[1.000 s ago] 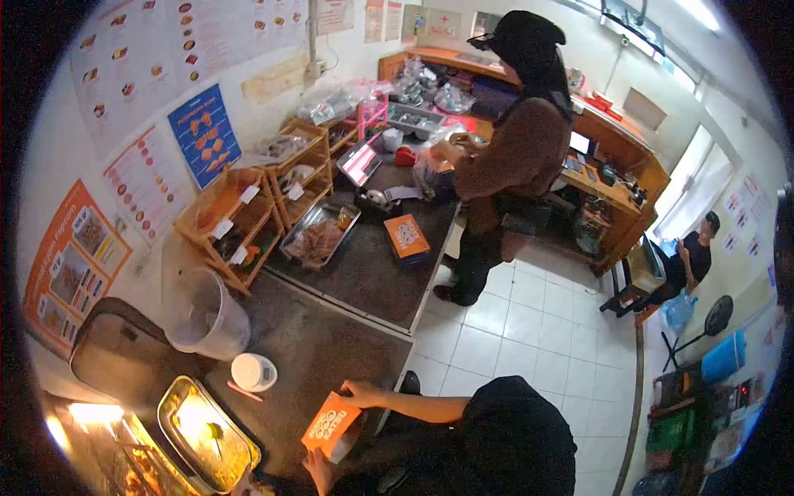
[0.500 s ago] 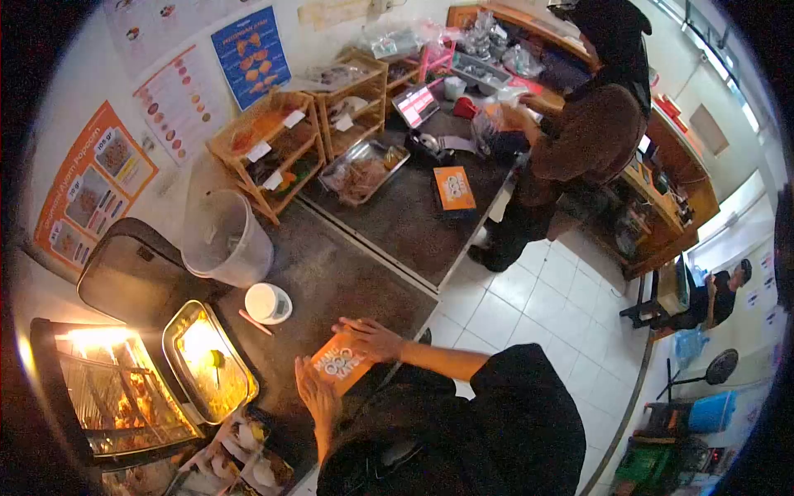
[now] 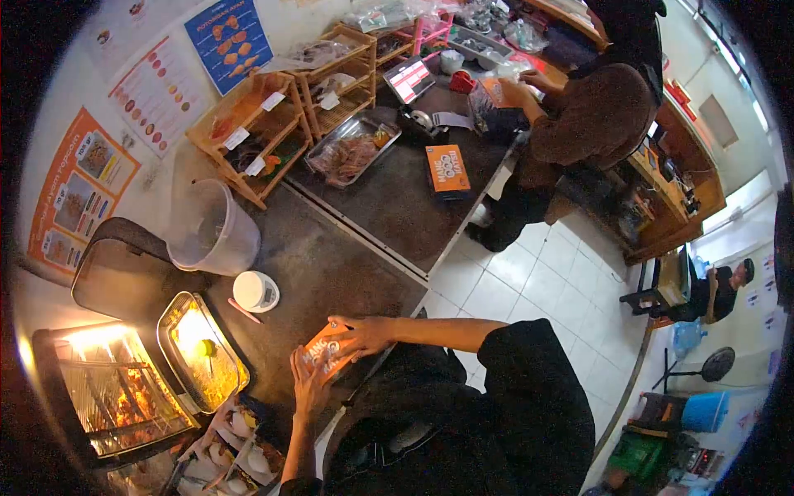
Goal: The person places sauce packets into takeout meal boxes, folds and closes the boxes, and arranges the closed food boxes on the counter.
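An orange cardboard food box (image 3: 324, 341) with white lettering sits between my hands at the front edge of the dark table. My left hand (image 3: 309, 382) grips its near left side, fingers along the edge. From the right, my right hand (image 3: 364, 336) reaches across, fingers curled over the box's top and side. The box looks tilted, and its underside is hidden. Near it stand a round white scale (image 3: 255, 292) and a pink stick-like item (image 3: 244, 311).
A metal tray of yellow food (image 3: 210, 374) lies beside a lit display case (image 3: 124, 397). Behind are a clear bucket (image 3: 217, 231), wooden racks (image 3: 252, 132), a foil tray (image 3: 354, 149) and another orange box (image 3: 449, 169). A co-worker (image 3: 600, 112) stands at the far right side.
The orange box has tipped from lying flatter, and my fingers have closed further round it. My right hand has shifted slightly left. The camera view has also shifted.
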The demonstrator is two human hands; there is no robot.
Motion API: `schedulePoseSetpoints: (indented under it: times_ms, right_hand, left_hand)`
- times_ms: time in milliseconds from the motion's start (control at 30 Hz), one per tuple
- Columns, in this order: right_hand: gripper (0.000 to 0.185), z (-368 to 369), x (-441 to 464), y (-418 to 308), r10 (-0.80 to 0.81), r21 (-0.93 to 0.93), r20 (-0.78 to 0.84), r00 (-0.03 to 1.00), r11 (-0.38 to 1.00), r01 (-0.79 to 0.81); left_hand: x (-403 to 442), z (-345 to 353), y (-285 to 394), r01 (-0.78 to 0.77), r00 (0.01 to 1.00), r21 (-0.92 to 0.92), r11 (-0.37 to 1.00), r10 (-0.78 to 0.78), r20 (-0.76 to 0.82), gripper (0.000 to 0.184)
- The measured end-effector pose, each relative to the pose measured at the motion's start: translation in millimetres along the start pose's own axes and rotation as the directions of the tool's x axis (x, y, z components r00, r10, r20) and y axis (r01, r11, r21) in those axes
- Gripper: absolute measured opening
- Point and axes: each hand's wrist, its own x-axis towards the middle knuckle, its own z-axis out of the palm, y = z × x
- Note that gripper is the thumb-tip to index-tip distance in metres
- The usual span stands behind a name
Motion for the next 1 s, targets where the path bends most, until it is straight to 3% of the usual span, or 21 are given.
schedulePoseSetpoints:
  times_ms: [33,167,233,267,333,400,567,667,767,867,900,1000]
  right_hand:
    - [0.048,-1.7,-4.5,-6.4,0.079,0.139,0.063,0.995,0.986,-0.087]
    - [0.048,-20.2,-13.9,-15.9,0.099,-0.122,0.025,0.995,0.988,-0.095]
    - [0.053,-45.6,-28.9,1.7,0.341,-0.235,-0.203,0.918,0.893,-0.383]
    - [0.056,-68.3,-40.8,17.1,0.425,-0.278,-0.315,0.849,0.814,-0.51]
    - [0.065,-123.4,-71.2,54.1,0.641,-0.381,-0.585,0.496,0.323,-0.866]
    - [0.072,-181.3,-118.3,83.7,0.613,-0.222,-0.718,0.331,0.25,-0.943]
    - [0.044,-211.8,-242.0,171.7,0.642,-0.241,-0.697,0.318,0.208,-0.948]
    - [0.025,-232.3,-289.0,179.7,0.584,-0.306,-0.698,0.414,0.28,-0.91]
    - [0.019,-234.3,-325.6,202.9,0.481,-0.33,-0.787,0.386,0.2,-0.923]
    - [0.027,-262.5,-337.6,211.6,0.652,-0.3,-0.697,0.299,0.114,-0.947]
    - [0.029,-265.6,-351.5,229.0,0.562,-0.305,-0.738,0.373,0.214,-0.928]
    - [0.017,-282.0,-373.5,249.6,0.52,-0.332,-0.762,0.386,0.199,-0.922]
  left_hand:
    - [0.9,-1.4,6.3,-0.024,0.999,0.022,0.999,0.025,-0.031,0.076]
    - [8.9,-9.8,32.2,-0.039,0.995,0.079,0.996,0.046,-0.091,0.078]
    - [15.7,2.4,32.6,0.007,0.995,0.176,0.984,0.011,-0.101,0.085]
    - [17.6,13.8,28.7,0.012,0.994,0.192,0.981,0.01,-0.112,0.084]
    - [30.0,35.9,28.0,0.036,0.989,0.225,0.974,-0.003,-0.147,0.084]
    - [58.4,44.5,48.5,0.054,0.971,0.194,0.979,-0.006,-0.241,0.077]
    - [143.4,73.1,118.8,0.207,0.941,0.116,0.971,-0.165,-0.296,0.068]
    - [195.5,97.0,146.8,0.238,0.923,0.175,0.955,-0.167,-0.345,0.069]
    - [245.2,101.5,170.9,0.223,0.927,0.176,0.959,-0.153,-0.343,0.069]
    - [289.8,106.0,188.7,0.226,0.926,0.133,0.965,-0.171,-0.338,0.072]
    - [303.4,101.5,194.1,0.232,0.931,0.089,0.969,-0.195,-0.309,0.073]
    - [332.5,103.9,197.9,0.249,0.922,0.035,0.968,-0.226,-0.314,0.073]
